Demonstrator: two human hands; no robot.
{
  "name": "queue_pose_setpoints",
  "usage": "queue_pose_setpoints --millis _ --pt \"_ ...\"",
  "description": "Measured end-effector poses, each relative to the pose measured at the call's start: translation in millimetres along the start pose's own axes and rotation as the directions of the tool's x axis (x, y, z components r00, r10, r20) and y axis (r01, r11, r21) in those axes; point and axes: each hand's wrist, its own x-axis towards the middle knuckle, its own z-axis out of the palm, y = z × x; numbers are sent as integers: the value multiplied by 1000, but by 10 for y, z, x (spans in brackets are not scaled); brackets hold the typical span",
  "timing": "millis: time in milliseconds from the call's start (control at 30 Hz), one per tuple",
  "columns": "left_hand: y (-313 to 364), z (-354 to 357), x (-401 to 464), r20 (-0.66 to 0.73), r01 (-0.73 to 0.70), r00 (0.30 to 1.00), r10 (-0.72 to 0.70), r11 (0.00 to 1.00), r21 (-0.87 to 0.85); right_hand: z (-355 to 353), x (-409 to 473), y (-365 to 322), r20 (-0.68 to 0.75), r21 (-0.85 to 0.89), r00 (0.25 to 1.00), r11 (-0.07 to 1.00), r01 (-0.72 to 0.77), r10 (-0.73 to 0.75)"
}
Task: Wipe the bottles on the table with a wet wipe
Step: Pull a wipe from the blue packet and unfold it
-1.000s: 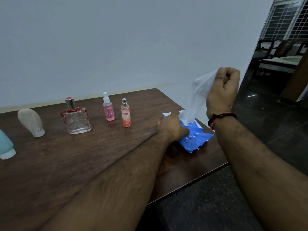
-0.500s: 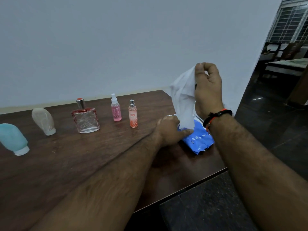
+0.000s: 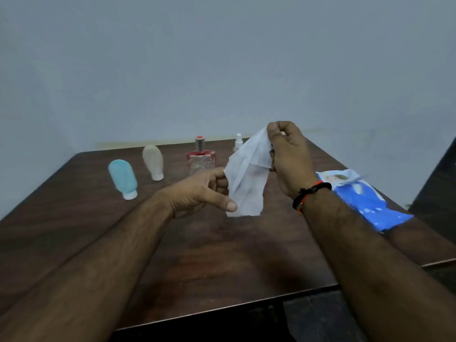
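The dark wooden table (image 3: 222, 255) is standing against a plain pale wall (image 3: 222, 58). Above it, the right hand (image 3: 290, 156) is pinching the wet wipe (image 3: 246, 178) at its top, the left hand (image 3: 197, 191) gripping its side. Left of both hands, the bottles (image 3: 122, 178) are resting; the wipe is hiding one spray bottle (image 3: 238, 142) partly.

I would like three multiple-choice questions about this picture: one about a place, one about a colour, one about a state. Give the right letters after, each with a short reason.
1. Where does the blue wipes pack lie?
A. near the table's right edge
B. between the bottles
C. on the floor

2. What colour is the leftmost bottle?
A. red
B. light blue
C. black

3. What is the state of the wet wipe?
A. still inside the pack
B. lying flat on the table
C. held in the air by both hands

Answers: 1 A, the pack rests by the right edge of the table. 2 B, its body is light blue with a white cap. 3 C, the right hand pinches its top and the left hand its side.
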Motion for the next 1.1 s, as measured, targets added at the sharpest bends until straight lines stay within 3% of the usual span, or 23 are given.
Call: queue_pose_setpoints --millis 33,133,333,467,533,667,867,1100 --pt "-5 -28 -80 -33 -35 999 34 999 -14 80 -22 20 15 3 1000 1000 -5 5" --pt "-40 -149 -307 -309 -156 942 131 986 -59 401 -102 61 88 20 995 999 -37 35" --pt "-87 -339 -569 -603 -212 793 91 968 -132 837 -232 153 161 110 975 979 -174 156" --pt "-101 -409 -636 -727 -207 682 79 975 -87 980 -360 302 363 165 860 884 -438 358" --pt "-119 -443 -649 -764 -210 640 81 975 -72 1016 -455 385 452 166 803 847 -505 390" --pt "-157 -499 -666 -811 -213 581 67 974 -72 1043 -562 502 463 245 825 848 -470 323" --pt "-218 -626 -752 -849 -210 524 73 977 -46 1018 -545 553 360 293 928 933 -207 93" --pt "-102 -680 -768 -915 -175 399 63 984 -9 1002 -508 530 343 251 939 962 -106 14"
